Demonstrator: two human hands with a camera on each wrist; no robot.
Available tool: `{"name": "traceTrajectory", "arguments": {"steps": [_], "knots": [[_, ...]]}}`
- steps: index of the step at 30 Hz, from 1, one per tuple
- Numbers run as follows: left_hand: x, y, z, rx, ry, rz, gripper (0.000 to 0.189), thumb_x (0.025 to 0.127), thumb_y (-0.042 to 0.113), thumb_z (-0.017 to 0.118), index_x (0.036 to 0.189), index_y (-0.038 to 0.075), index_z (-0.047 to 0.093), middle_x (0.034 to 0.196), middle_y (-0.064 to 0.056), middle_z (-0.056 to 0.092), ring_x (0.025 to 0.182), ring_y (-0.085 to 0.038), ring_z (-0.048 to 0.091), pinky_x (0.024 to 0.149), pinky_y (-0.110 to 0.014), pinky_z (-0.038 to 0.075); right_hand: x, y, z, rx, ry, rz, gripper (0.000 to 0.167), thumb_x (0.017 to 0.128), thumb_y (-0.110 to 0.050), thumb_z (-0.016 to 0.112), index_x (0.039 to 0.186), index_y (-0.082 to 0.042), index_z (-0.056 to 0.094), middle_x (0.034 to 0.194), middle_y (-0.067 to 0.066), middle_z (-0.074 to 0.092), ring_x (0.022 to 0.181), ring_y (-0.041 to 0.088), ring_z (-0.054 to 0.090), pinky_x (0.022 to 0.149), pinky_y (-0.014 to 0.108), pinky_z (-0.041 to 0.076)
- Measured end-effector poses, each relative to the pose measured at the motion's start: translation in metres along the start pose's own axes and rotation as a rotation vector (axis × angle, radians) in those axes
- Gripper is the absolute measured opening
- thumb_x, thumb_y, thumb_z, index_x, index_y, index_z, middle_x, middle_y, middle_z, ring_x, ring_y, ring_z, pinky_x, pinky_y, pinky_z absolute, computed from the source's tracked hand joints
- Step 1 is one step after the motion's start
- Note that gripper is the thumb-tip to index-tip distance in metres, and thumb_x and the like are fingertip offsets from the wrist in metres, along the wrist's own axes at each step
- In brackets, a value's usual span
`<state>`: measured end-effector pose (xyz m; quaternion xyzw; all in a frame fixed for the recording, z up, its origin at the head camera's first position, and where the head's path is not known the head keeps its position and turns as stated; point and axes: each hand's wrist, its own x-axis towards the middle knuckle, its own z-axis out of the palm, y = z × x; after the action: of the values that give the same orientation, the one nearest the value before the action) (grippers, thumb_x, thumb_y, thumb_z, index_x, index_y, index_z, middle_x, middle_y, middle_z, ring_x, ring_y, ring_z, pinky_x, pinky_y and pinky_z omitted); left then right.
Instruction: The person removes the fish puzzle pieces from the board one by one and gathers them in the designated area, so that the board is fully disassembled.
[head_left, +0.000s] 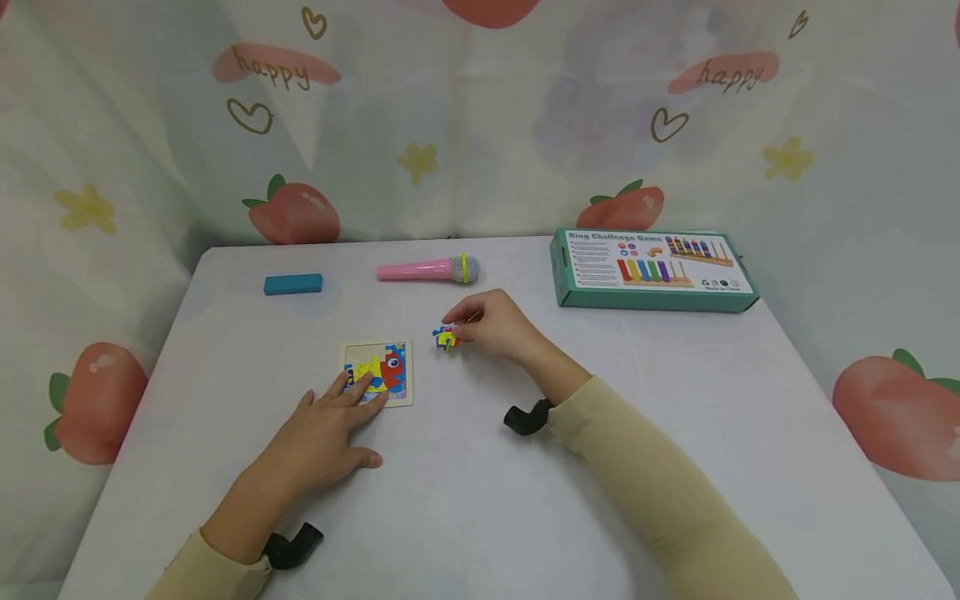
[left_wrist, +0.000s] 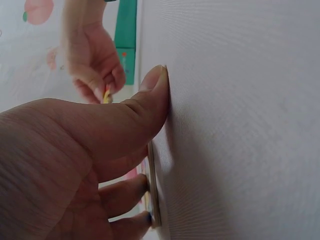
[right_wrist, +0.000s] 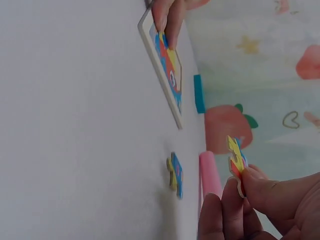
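Observation:
A square jigsaw puzzle board [head_left: 408,375] with a pale wooden rim lies on the white table, its picture a red, yellow and blue fish. My left hand [head_left: 322,437] rests on it with fingers spread, fingertips over the lower left of the picture and the thumb on the tabletop. Right of the board, my right hand [head_left: 495,327] pinches a yellow and red puzzle piece [right_wrist: 234,155] between thumb and fingers, raised above the table. Below that hand, a blue and yellow loose piece [right_wrist: 176,175] lies on the table; the two overlap in the head view.
Behind the board are a blue block [head_left: 292,284] and a pink toy microphone [head_left: 420,271]. A green Ring Challenge Game box [head_left: 652,300] sits at the back right. A patterned curtain [head_left: 480,125] hangs behind the table. Black wrist mounts [head_left: 527,418] are on both arms.

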<state>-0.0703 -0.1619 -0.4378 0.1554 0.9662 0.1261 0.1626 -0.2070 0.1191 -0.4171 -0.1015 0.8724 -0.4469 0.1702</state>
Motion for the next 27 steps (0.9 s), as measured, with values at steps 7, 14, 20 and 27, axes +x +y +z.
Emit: {"name": "traceTrajectory", "arguments": {"steps": [7, 14, 20, 27], "knots": [[-0.001, 0.002, 0.0, 0.01, 0.01, -0.003, 0.088, 0.082, 0.047, 0.091, 0.159, 0.025, 0.055, 0.174, -0.011, 0.039, 0.164, -0.05, 0.024, 0.122, -0.082, 0.027, -0.006, 0.024, -0.022, -0.034, 0.007, 0.074, 0.017, 0.099, -0.008, 0.076, 0.113, -0.013, 0.084, 0.113, 0.006, 0.079, 0.092, 0.022, 0.067, 0.077, 0.026, 0.056], [0.0, 0.001, 0.001, 0.01, 0.013, 0.001, 0.087, 0.082, 0.047, 0.09, 0.159, 0.025, 0.055, 0.174, -0.011, 0.04, 0.164, -0.05, 0.024, 0.121, -0.082, 0.027, -0.008, 0.037, -0.034, -0.109, 0.022, 0.075, 0.018, 0.098, -0.006, 0.075, 0.112, -0.013, 0.084, 0.11, 0.007, 0.078, 0.094, 0.023, 0.066, 0.079, 0.029, 0.054], [0.0, 0.001, 0.002, 0.013, 0.016, 0.001, 0.088, 0.082, 0.047, 0.09, 0.159, 0.025, 0.055, 0.174, -0.011, 0.04, 0.164, -0.05, 0.024, 0.121, -0.082, 0.027, -0.004, 0.046, -0.037, -0.147, 0.033, 0.057, 0.018, 0.098, -0.004, 0.074, 0.11, -0.012, 0.084, 0.104, 0.007, 0.078, 0.094, 0.022, 0.064, 0.08, 0.029, 0.052], [0.0, 0.001, 0.001, 0.007, 0.01, -0.002, 0.088, 0.082, 0.047, 0.091, 0.159, 0.025, 0.055, 0.174, -0.011, 0.04, 0.165, -0.05, 0.023, 0.121, -0.082, 0.026, -0.003, 0.049, -0.035, -0.176, 0.057, 0.05, 0.017, 0.097, -0.004, 0.073, 0.105, -0.014, 0.084, 0.105, 0.007, 0.076, 0.1, 0.024, 0.061, 0.085, 0.033, 0.05]]}}
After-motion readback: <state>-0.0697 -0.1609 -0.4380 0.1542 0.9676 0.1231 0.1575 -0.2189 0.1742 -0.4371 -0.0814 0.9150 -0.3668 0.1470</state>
